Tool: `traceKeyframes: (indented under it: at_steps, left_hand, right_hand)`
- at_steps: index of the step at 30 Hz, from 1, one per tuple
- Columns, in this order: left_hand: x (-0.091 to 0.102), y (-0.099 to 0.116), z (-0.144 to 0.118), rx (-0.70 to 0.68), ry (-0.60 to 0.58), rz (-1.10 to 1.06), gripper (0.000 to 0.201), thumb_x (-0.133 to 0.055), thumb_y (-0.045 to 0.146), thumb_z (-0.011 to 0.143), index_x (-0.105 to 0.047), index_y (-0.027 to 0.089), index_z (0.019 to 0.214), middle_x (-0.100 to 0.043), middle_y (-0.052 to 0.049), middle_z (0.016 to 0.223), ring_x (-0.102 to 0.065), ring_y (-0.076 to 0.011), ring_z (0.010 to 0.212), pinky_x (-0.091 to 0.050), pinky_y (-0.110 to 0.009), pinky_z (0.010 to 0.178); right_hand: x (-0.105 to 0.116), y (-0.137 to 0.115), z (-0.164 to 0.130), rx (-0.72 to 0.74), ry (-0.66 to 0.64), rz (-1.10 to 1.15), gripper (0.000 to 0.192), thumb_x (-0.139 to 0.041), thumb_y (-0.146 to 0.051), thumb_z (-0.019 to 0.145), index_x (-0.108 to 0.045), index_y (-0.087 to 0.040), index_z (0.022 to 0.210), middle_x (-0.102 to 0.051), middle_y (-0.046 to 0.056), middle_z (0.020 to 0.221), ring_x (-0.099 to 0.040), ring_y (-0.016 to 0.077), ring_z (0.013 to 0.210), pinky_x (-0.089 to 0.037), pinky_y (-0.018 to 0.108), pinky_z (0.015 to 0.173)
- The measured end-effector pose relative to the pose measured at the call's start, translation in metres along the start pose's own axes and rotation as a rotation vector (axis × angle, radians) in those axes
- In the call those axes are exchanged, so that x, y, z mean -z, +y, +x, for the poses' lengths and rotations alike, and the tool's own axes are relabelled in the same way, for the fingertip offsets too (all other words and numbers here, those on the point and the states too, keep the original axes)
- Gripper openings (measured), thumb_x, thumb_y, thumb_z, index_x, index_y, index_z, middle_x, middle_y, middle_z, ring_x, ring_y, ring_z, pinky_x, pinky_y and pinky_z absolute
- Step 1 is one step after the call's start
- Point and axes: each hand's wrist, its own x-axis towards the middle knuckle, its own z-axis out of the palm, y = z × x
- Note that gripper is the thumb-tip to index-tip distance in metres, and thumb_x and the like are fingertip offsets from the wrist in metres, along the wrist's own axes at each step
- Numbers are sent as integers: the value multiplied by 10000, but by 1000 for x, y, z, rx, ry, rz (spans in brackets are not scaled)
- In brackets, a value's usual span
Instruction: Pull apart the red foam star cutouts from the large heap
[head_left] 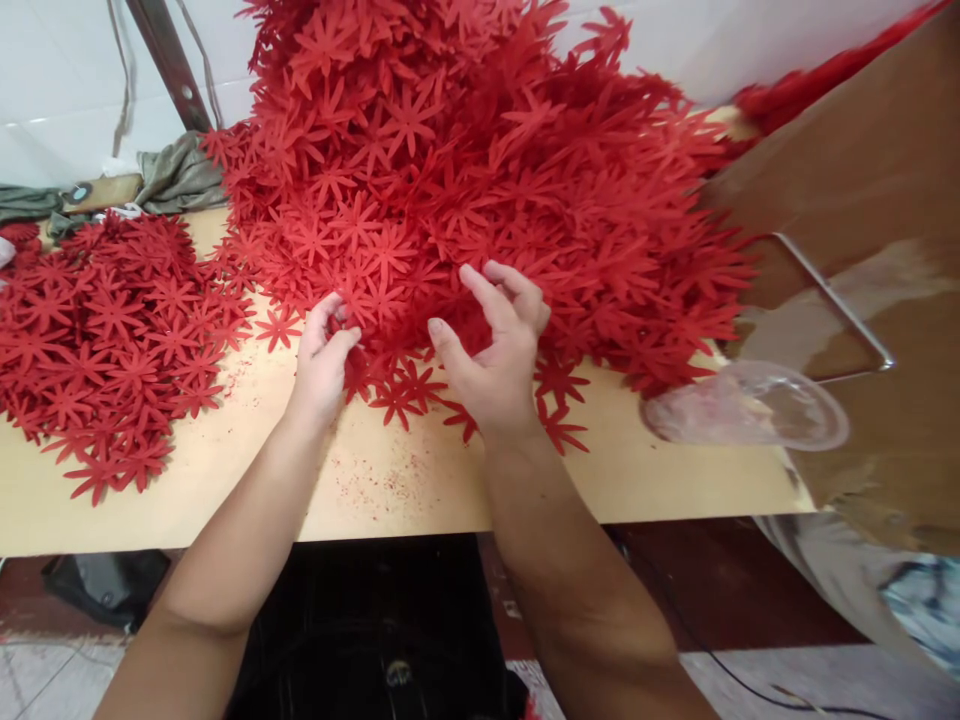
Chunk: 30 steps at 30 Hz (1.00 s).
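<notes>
Hundreds of red flower-shaped cut-outs rise in a big mound (465,170) that fills the far half of the tabletop (225,480), from about 10 o'clock round to 2 o'clock of the hands. Both hands work at its near foot. The left hand (324,355) has its grip pressed together, thumb against fingertips, pinching what looks like a single red flower (352,320) at the mound's edge. The right hand (499,345) is spread and hooked, fingers curled over the foot of the mound and thumb out to the left, touching the pieces but not closed on any one that I can tell.

Judging from this, the careful way is to take from the loose fringe, not from deep under the heap, since the interlocked petals would likely drag neighbours along and start a slide. A light thumb-and-finger pinch on one petal should lift a single piece; the open hand can steady the slope.

A flatter second pile (105,340) lies at 9 o'clock, well apart from the left hand. Loose flowers (409,390) lie between and just beside the hands, red crumbs (375,485) at 6 o'clock. A clear plastic lid (750,405) sits at 3 o'clock near a brown board (862,170).
</notes>
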Motion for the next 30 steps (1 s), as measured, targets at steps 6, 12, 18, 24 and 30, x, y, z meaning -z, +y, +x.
traceKeyframes:
  at_steps: [6,12,18,24,30]
  left_hand:
    - [-1,5,-1,84,-125,37,335,-698,158,716,-651,213,1043,-697,5,753,-682,-123,778,-536,-253,769]
    - [-8,6,-8,137,-116,29,139,-746,183,664,-696,176,793,-683,24,659,-597,-80,575,-514,-223,626]
    - [-12,2,-12,66,-97,98,180,-754,255,676,-613,165,612,-593,52,564,-507,-52,538,-446,-183,589]
    - [-15,1,-19,87,-187,74,120,-707,287,747,-653,180,761,-628,33,681,-537,-67,621,-446,-196,626]
    - [-18,0,-23,118,-257,74,162,-657,150,755,-703,206,900,-707,4,836,-617,-91,749,-486,-221,729]
  right_hand:
    - [-6,-21,-8,76,-96,75,248,-599,-365,831,-671,-270,1048,-637,77,1106,-552,245,1101,-415,494,1041]
    - [-17,-25,-16,-111,-245,397,335,-620,-441,810,-636,-228,1069,-625,91,1088,-600,202,1048,-513,410,936]
    - [-25,-26,-21,-313,-401,631,348,-668,-466,766,-624,-208,996,-665,61,996,-635,159,931,-536,352,866]
    - [-23,-22,-18,-295,-260,590,236,-629,-405,809,-681,-223,951,-681,51,966,-652,156,935,-532,354,891]
    - [-18,-18,-10,-309,-21,551,170,-637,-380,807,-697,-224,839,-683,27,891,-651,137,859,-537,333,842]
